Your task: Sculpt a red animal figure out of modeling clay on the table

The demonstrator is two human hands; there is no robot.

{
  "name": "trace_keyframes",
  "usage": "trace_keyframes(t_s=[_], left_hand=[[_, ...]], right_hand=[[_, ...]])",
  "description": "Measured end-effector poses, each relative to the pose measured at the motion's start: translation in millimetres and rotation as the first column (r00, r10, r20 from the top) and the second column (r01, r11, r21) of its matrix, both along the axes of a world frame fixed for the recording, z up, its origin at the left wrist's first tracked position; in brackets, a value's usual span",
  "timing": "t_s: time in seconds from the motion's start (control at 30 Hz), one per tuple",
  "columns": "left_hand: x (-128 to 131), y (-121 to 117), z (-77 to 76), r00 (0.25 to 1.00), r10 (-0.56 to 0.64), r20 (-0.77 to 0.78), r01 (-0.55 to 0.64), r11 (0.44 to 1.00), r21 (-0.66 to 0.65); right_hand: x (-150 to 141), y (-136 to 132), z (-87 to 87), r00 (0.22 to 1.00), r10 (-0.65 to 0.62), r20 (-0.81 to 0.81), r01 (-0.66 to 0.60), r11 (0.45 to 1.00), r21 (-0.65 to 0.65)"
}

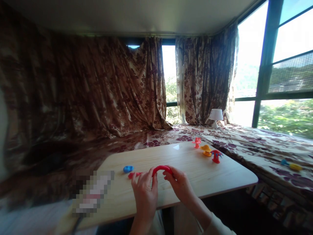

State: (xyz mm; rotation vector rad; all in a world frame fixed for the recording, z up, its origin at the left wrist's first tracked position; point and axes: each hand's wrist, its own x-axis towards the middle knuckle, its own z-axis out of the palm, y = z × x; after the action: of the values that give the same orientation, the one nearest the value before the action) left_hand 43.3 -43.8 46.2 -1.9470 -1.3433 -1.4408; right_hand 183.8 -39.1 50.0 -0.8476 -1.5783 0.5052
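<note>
Left hand (146, 186) and right hand (180, 182) are both closed lightly on a red strip (161, 168), the left gripping around its middle and the right pinching its far right end. Under them spreads the pale wooden bench (195, 174), which looks broad and flat enough to steady the wrists or take the weight of a drooping end. The strip looks soft, like modelling dough, and lies over the bench's near half, arched between the two grips; a tail pokes out past the left fingers, though whether it is all one length under them is hidden. Material like this would probably thin or tear at the top of the bend, so even, gentle pressure from the finger pads and a slow, wide curve seem wiser than a hard pinch or a pull. Toward the bench's far right edge stand a red figure with blue strands (216, 156), a yellow figure (206, 150) and a small pink figure (197, 142), well apart from the fingers. Smallest clearance is at the blue lump (128, 169), just beyond the tail, so leftward sweeps are best short.
</note>
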Motion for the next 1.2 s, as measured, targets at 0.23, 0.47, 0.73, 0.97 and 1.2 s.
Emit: trace_keyframes(t_s=[0.23, 0.47, 0.73, 0.97, 1.2], left_hand=[[-1, 0, -3.2, 1.0, 0.001, 0.009, -0.001, 1.0, 0.01], [-4, 3, -10.5, 0.999, -0.041, -0.007, 0.041, 0.999, -0.002], [-4, 4, -10.7, 0.999, -0.041, 0.036, 0.042, 0.999, -0.014], [-4, 2, 6.5, 0.96, -0.148, 0.239, 0.208, 0.946, -0.25], [-1, 4, 13.7, 0.907, -0.192, 0.374, 0.325, 0.886, -0.331]], right_hand=[[10, 6, -4.3, 0.986, -0.133, 0.103, 0.125, 0.988, 0.086], [10, 2, -1.1, 0.989, -0.104, 0.108, 0.099, 0.994, 0.055], [7, 2, -0.1, 1.0, -0.021, 0.004, 0.021, 1.0, -0.009], [14, 4, 0.9, 0.991, -0.068, 0.117, 0.068, 0.998, 0.009], [19, -1, 10.5, 0.968, -0.098, 0.229, 0.067, 0.988, 0.14]])
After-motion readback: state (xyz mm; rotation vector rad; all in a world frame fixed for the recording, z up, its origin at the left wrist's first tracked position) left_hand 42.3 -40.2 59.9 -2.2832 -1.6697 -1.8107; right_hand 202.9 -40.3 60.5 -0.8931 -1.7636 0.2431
